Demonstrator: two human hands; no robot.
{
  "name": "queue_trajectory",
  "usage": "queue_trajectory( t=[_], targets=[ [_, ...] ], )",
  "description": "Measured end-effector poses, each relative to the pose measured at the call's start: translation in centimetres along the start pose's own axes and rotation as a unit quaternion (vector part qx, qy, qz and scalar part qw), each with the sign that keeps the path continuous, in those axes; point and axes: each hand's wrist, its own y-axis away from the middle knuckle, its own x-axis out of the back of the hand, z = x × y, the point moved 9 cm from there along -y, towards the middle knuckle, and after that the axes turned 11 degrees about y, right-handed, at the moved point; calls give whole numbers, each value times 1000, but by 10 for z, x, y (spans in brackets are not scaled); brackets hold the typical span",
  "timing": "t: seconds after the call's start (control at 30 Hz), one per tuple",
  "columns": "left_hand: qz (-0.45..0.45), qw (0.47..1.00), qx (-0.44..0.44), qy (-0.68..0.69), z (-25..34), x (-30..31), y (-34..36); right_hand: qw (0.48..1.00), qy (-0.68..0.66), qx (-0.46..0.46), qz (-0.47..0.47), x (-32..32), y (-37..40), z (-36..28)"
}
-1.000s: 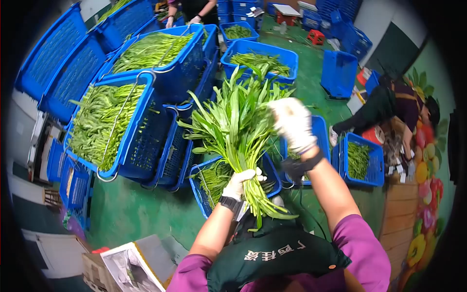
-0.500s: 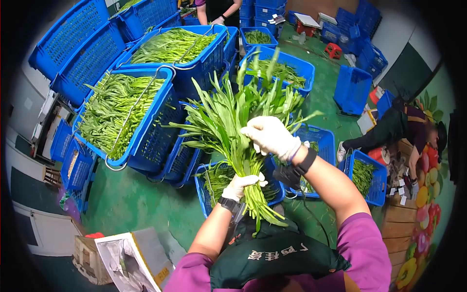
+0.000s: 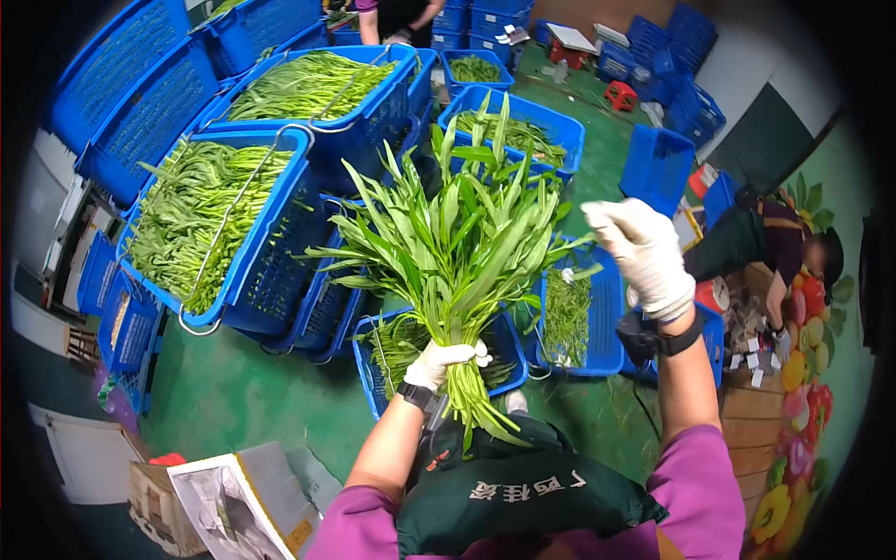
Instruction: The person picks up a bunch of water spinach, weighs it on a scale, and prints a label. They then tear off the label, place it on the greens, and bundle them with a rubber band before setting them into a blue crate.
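Observation:
My left hand [image 3: 442,366], in a white glove, grips a large bunch of leafy green vegetables [image 3: 457,252] by the lower stems. The leaves fan out upward and the stem ends hang over my dark apron [image 3: 523,490]. To the right of the bunch, my right hand [image 3: 644,252], also gloved, is raised apart from the leaves. Its fingers are curled together around something I cannot make out, near a single leaf at the bunch's edge. Below the bunch is a blue basket [image 3: 369,373] with more greens.
Two large blue baskets [image 3: 245,299] full of greens stand at the left. Another blue basket [image 3: 611,359] holding some greens is at the right. One person [image 3: 784,238] bends at the far right; another [image 3: 406,19] works at the top. A white box [image 3: 201,476] sits lower left.
My right hand has moved from the leaves out to the right. The bunch, still in my left hand, shows its leaves more openly. The view has shifted slightly.

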Motion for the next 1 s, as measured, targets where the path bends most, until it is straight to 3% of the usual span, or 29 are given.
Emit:
queue_trajectory(
  t=[0.03,0.1,0.2,0.23,0.3,0.33,0.5,0.6,0.7,0.77,0.8,0.83,0.87,0.9,0.97,1.0],
  targets=[
    [0,1000,3,-19,0,0,-1,997,9,68,18,5,-8,-31],
    [0,1000,15,-26,-2,-4,-6,985,5,154,-80,-27,-13,-69],
    [-7,997,20,-81,-2,-10,-8,946,43,187,-263,-102,-2,-75],
    [0,996,15,-87,2,-15,-7,936,31,210,-280,-104,2,-82],
    [12,996,16,-84,3,-17,-6,947,26,208,-245,-98,10,-82],
    [15,997,11,-81,5,-19,-5,960,1,210,-183,-86,11,-84],
    [8,977,21,-211,13,-23,-3,957,15,218,-193,-89,37,-69],
    [8,981,15,-192,8,-20,-5,988,80,103,-78,-72,30,-48],
    [8,979,31,-200,1,-17,-8,984,-7,-45,172,-6,30,13],
    [12,984,16,-178,2,-16,-5,937,-231,-219,142,2,63,60],
    [13,984,21,-179,-2,-8,-6,933,-255,-212,140,3,81,77],
    [13,983,20,-181,-1,-5,-8,909,-280,-295,91,-12,108,111],
    [31,974,26,-221,0,1,-7,964,-45,-259,-31,-39,140,150],
    [48,963,33,-262,-1,5,-5,947,193,-206,-151,-66,168,176],
    [27,932,-32,-361,15,-9,-3,863,196,-103,-455,-83,211,156],
    [20,910,-23,-415,21,-23,1,930,21,-165,-327,-62,196,135]
  ],
)
